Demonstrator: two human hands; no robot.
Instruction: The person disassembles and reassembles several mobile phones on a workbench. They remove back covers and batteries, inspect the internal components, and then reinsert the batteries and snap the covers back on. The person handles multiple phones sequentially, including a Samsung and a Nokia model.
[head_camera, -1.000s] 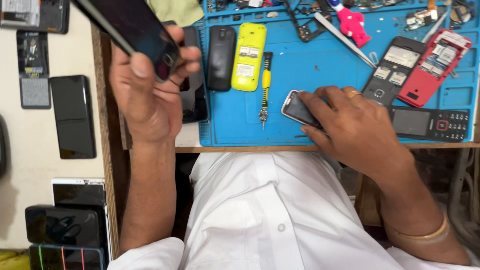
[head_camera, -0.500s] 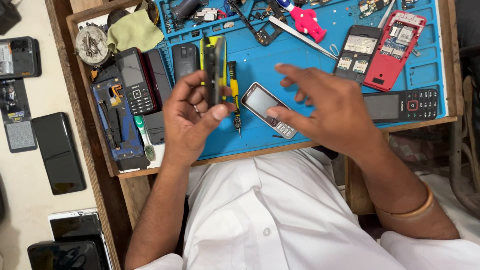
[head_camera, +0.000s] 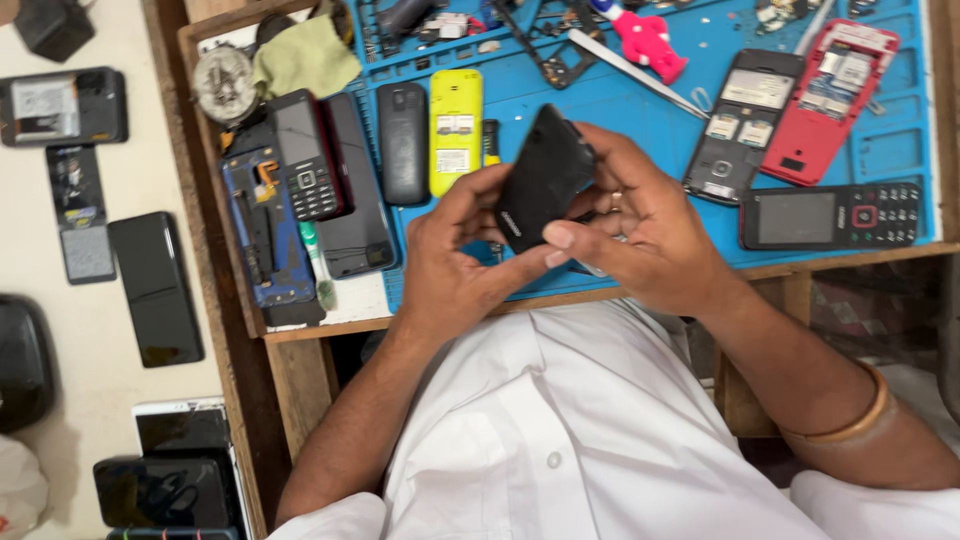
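Both hands meet over the front edge of a blue work mat (head_camera: 900, 150). A black phone back cover (head_camera: 540, 180) is held between them, tilted with its dark outer face towards me. My left hand (head_camera: 455, 260) grips its lower left side with thumb and fingers. My right hand (head_camera: 640, 235) pinches its right edge, thumb across the lower corner. A grey phone lies partly hidden under my right hand.
On the mat lie a yellow phone shell (head_camera: 456, 140), a black phone (head_camera: 403, 140), an opened black phone (head_camera: 745, 120), a red shell (head_camera: 830, 95), a black keypad phone (head_camera: 830, 215), tweezers (head_camera: 630, 70) and a pink figure (head_camera: 650, 42). Phones, a green cloth (head_camera: 305, 55) fill the left tray.
The hands have come together on the black cover. A second ago the left hand held a dark phone up at the left and the right rested on the grey phone.
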